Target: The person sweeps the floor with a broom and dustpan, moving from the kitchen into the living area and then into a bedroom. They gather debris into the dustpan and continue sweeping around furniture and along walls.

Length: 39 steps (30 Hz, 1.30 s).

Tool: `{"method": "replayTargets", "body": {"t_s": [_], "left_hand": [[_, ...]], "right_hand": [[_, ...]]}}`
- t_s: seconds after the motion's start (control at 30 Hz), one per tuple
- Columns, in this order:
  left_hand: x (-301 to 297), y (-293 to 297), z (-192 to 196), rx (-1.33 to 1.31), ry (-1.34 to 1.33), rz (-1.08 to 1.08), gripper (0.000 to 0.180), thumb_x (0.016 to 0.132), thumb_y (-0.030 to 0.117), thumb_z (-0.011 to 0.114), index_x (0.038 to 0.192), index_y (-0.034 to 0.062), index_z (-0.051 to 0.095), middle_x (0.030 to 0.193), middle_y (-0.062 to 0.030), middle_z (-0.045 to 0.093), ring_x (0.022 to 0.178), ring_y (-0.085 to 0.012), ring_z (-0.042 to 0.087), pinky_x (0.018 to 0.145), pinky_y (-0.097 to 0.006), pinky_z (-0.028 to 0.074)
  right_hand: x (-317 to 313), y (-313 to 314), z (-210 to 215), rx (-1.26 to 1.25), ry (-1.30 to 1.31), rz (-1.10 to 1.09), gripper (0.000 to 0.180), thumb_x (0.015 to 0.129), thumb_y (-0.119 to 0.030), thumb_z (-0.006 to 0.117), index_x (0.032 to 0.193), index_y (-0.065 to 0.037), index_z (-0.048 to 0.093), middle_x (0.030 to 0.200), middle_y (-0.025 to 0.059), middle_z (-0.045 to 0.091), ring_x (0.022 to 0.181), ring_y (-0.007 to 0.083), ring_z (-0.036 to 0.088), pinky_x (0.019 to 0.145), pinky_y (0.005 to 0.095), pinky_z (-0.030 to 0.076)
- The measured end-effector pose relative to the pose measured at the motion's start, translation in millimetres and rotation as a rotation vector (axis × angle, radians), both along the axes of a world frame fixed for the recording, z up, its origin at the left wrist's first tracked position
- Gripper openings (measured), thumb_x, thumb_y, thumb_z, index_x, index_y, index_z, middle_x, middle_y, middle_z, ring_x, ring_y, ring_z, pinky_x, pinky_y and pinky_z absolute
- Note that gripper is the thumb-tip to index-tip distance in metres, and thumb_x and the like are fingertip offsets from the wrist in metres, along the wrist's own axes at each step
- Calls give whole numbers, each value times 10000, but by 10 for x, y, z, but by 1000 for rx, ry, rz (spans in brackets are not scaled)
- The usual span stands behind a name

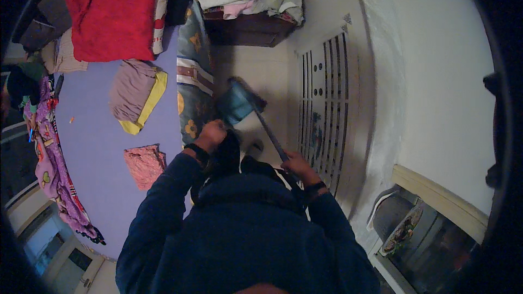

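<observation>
My right hand (298,166) is wrapped round the long grey stick of a broom (268,130). The broom's dark head lies over the far rim of a teal dustpan (235,106), low over the floor. My left hand (212,135) is closed at the near end of the dustpan, gripping it; its handle is mostly hidden by the fingers. A patterned grey, orange and white cloth (195,76) hangs down the bed's side, just left of the dustpan. My feet are partly visible below the dustpan.
On the left stands a bed with a lilac sheet (98,158), bearing a red blanket (114,11) and folded clothes (133,92). A dark wooden chest (245,30) piled with cloth stands ahead. A slatted panel (324,98) lines the right. Another person (24,90) is at far left.
</observation>
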<state>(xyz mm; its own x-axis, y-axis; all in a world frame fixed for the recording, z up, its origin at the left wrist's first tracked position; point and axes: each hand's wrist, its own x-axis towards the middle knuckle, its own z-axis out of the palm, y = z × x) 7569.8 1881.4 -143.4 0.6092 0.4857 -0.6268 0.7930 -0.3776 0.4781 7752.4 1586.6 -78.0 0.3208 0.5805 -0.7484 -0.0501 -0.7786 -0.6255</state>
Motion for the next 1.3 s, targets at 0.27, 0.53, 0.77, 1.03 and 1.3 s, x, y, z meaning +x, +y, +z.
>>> {"method": "replayTargets", "body": {"t_s": [0.27,0.53,0.77,1.03,1.3], "left_hand": [[-241,-287,-211,14,-77,18,290,741,231,560,959,49,615,972,-219,626,953,-392,588,826,-443,472],[-42,-353,29,4,-27,-25,321,732,289,610,970,73,630,992,-195,632,966,-379,588,832,-423,475],[-107,-69,330,-13,-13,-353,424,708,418,663,940,64,631,1007,-197,623,967,-380,581,834,-429,474],[103,239,-259,32,-133,-933,332,744,330,644,926,53,624,970,-199,629,944,-354,600,805,-429,476],[632,-361,-179,-52,-155,-1365,261,699,196,646,923,63,620,822,-167,649,782,-308,636,704,-385,493]], "right_hand": [[49,-449,438,-128,92,-172,630,684,-4,611,1294,-108,497,688,50,579,579,144,568,514,305,483],[-157,-561,238,83,130,-92,639,708,-2,595,1324,-80,442,705,58,570,567,140,558,502,288,466],[-1278,-1733,813,-2,180,-374,580,726,-37,558,1293,-132,484,834,83,642,610,144,570,522,288,476],[-3582,-2082,1097,-371,-171,-655,520,718,-95,632,1226,-88,521,990,161,651,931,303,621,794,390,483],[-5742,-1937,1310,-443,119,-1594,467,739,-16,571,1200,-72,518,653,89,549,489,166,523,396,322,413]]}}
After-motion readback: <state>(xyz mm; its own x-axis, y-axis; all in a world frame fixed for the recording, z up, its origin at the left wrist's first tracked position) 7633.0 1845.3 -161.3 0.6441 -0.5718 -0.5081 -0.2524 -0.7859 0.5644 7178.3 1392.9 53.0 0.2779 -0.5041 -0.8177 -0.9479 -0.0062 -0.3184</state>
